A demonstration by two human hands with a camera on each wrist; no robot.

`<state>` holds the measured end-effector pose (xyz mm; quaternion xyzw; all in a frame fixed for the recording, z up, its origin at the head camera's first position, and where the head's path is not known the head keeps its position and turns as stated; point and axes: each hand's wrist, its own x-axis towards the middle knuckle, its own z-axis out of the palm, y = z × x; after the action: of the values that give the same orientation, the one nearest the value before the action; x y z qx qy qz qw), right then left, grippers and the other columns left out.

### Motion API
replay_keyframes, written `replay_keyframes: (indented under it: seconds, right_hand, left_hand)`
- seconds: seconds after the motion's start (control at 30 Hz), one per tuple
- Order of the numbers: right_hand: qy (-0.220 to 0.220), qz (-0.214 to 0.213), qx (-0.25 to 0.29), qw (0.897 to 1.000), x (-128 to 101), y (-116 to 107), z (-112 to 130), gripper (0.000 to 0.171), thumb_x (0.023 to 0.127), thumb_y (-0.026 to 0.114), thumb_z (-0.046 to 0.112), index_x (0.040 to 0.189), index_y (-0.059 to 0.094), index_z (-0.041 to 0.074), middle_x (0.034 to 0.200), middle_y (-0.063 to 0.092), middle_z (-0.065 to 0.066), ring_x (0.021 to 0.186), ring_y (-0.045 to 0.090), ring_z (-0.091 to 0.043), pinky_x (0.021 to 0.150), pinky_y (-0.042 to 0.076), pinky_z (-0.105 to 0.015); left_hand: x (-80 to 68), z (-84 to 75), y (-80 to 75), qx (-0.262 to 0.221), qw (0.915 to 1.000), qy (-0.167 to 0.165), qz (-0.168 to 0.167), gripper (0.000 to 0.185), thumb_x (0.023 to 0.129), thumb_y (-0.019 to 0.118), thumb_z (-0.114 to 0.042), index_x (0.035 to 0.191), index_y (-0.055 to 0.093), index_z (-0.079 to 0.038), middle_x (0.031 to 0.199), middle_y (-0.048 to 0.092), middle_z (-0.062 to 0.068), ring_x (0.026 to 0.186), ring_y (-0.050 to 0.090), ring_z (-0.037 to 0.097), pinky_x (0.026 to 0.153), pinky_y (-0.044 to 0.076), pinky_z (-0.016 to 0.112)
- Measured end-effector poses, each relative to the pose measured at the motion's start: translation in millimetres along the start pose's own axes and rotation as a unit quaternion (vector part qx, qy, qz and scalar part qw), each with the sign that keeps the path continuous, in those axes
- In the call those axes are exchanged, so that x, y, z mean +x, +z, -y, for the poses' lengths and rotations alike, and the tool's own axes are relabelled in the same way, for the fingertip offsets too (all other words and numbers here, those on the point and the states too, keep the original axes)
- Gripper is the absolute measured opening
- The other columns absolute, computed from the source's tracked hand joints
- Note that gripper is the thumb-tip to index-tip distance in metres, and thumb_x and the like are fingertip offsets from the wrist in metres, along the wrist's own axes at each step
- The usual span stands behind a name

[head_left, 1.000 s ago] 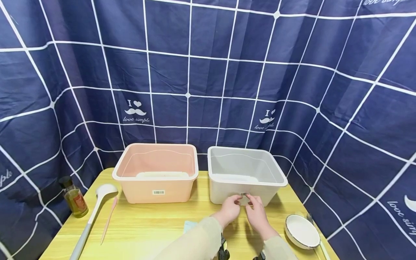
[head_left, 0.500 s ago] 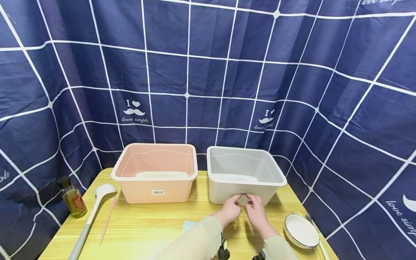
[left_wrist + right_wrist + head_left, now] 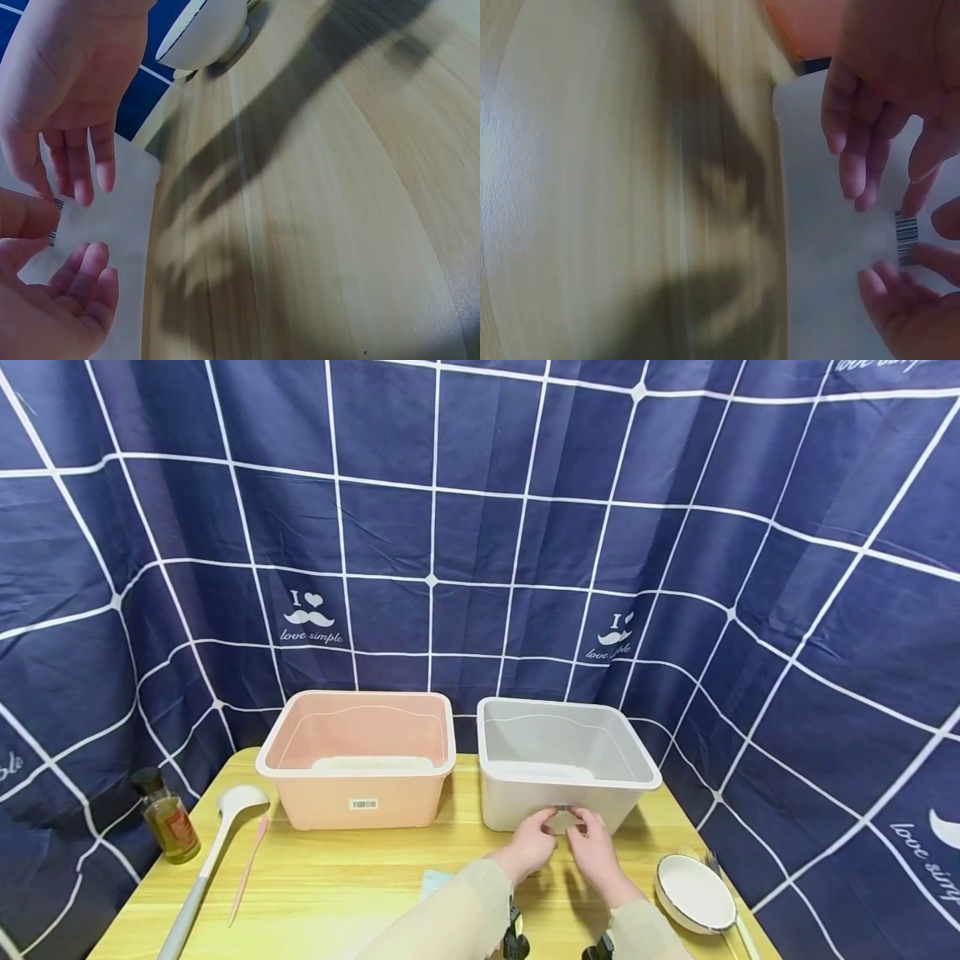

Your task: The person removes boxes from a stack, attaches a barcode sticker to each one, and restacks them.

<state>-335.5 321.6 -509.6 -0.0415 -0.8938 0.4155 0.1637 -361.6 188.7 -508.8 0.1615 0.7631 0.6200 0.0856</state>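
Both hands are at the front wall of a light grey plastic bin [image 3: 525,806], around its small barcode label [image 3: 907,238]. My left hand [image 3: 531,845] touches the label's left end with its fingertips. From the other side, my right hand [image 3: 596,853] has its index finger and thumb at the right end. In both wrist views the remaining fingers are loosely bent and away from the wall. Black and white stripes show between the fingertips, and the label lies flat on the bin. Fingers partly cover it in the head view.
To the left stands a pink bin [image 3: 360,802]. A ladle [image 3: 206,868], a thin pink stick [image 3: 248,870] and an oil bottle [image 3: 168,818] are at far left. At right sit a white bowl [image 3: 696,893] and a fork [image 3: 712,862]. Beside the left sleeve lies a light-blue item [image 3: 435,882].
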Motion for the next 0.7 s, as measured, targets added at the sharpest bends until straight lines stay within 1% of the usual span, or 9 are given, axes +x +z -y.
replay_keyframes:
  seconds: [0.07, 0.17, 0.23, 0.3, 0.43, 0.53, 0.63, 0.7]
  right_hand:
    - [0.011, -0.005, -0.001, 1.0, 0.0, -0.6, 0.4, 0.036, 0.093, 0.053, -0.001, 0.126, 0.054, -0.013, 0.12, 0.051, -0.031, 0.104, 0.056, -0.043, 0.086, 0.049, -0.052]
    - [0.015, -0.018, 0.003, 1.0, -0.3, -2.1, 3.4, 0.034, 0.093, 0.053, 0.0, 0.125, 0.054, -0.014, 0.115, 0.053, -0.029, 0.102, 0.057, -0.044, 0.086, 0.049, -0.052]
    - [0.012, -0.025, 0.015, 1.0, -0.4, -3.6, 5.7, 0.032, 0.093, 0.055, -0.002, 0.123, 0.056, -0.013, 0.11, 0.055, -0.027, 0.1, 0.057, -0.042, 0.084, 0.05, -0.049]
    - [0.007, -0.028, 0.029, 0.999, -0.3, -5.0, 7.8, 0.03, 0.092, 0.056, -0.003, 0.121, 0.058, -0.012, 0.106, 0.058, -0.025, 0.097, 0.058, -0.039, 0.081, 0.051, -0.044]
    - [0.016, -0.015, 0.036, 0.999, -0.4, -6.7, 6.6, 0.031, 0.093, 0.056, -0.002, 0.122, 0.057, -0.013, 0.103, 0.062, -0.022, 0.091, 0.059, -0.031, 0.075, 0.049, -0.035]
    - [0.03, 0.004, 0.04, 0.999, -1.3, -7.8, 4.3, 0.035, 0.094, 0.056, -0.001, 0.126, 0.054, -0.015, 0.098, 0.063, -0.02, 0.084, 0.06, -0.025, 0.071, 0.049, -0.031]
    - [0.035, 0.01, 0.062, 0.997, -1.9, -8.7, 3.6, 0.036, 0.094, 0.056, -0.002, 0.127, 0.054, -0.014, 0.096, 0.063, -0.019, 0.081, 0.06, -0.024, 0.068, 0.049, -0.029]
    - [0.026, 0.008, 0.073, 0.997, -1.4, -8.7, 4.0, 0.034, 0.094, 0.056, -0.003, 0.126, 0.055, -0.013, 0.097, 0.063, -0.019, 0.084, 0.06, -0.025, 0.069, 0.049, -0.028]
  left_hand:
    - [-0.5, -0.8, -1.1, -0.005, 1.0, 0.004, -0.003, 0.062, 0.075, 0.056, 0.013, 0.136, 0.056, 0.0, 0.089, 0.059, 0.006, 0.071, 0.05, 0.012, 0.056, 0.044, 0.024]
    - [0.4, -0.2, -2.4, -0.009, 0.9999, 0.009, -0.005, 0.059, 0.076, 0.057, 0.012, 0.134, 0.057, 0.001, 0.087, 0.058, 0.006, 0.067, 0.048, 0.011, 0.056, 0.043, 0.024]
    - [1.8, -0.1, -3.0, -0.007, 0.9998, 0.015, -0.007, 0.058, 0.077, 0.057, 0.012, 0.133, 0.058, 0.001, 0.084, 0.056, 0.004, 0.065, 0.047, 0.011, 0.055, 0.042, 0.023]
    - [2.5, 0.2, -3.1, -0.007, 0.9998, 0.019, -0.004, 0.057, 0.077, 0.057, 0.012, 0.133, 0.058, 0.0, 0.083, 0.056, 0.003, 0.063, 0.046, 0.01, 0.054, 0.042, 0.023]
    - [1.3, -0.9, -4.4, 0.007, 0.9998, 0.021, 0.005, 0.058, 0.077, 0.057, 0.011, 0.134, 0.056, 0.002, 0.086, 0.059, 0.006, 0.058, 0.043, 0.008, 0.053, 0.04, 0.021]
    - [0.9, -0.6, -4.5, 0.018, 0.9996, 0.012, 0.015, 0.059, 0.077, 0.056, 0.011, 0.135, 0.055, 0.003, 0.082, 0.059, 0.009, 0.053, 0.039, 0.007, 0.05, 0.037, 0.02]
    - [2.1, -0.1, -4.0, 0.01, 0.9997, 0.007, 0.021, 0.06, 0.078, 0.056, 0.01, 0.137, 0.054, 0.001, 0.078, 0.057, 0.006, 0.051, 0.04, 0.006, 0.048, 0.037, 0.019]
    - [3.5, 0.3, -3.2, 0.001, 0.9997, 0.01, 0.022, 0.061, 0.078, 0.055, 0.01, 0.138, 0.054, -0.001, 0.079, 0.058, 0.005, 0.051, 0.041, 0.007, 0.048, 0.037, 0.019]
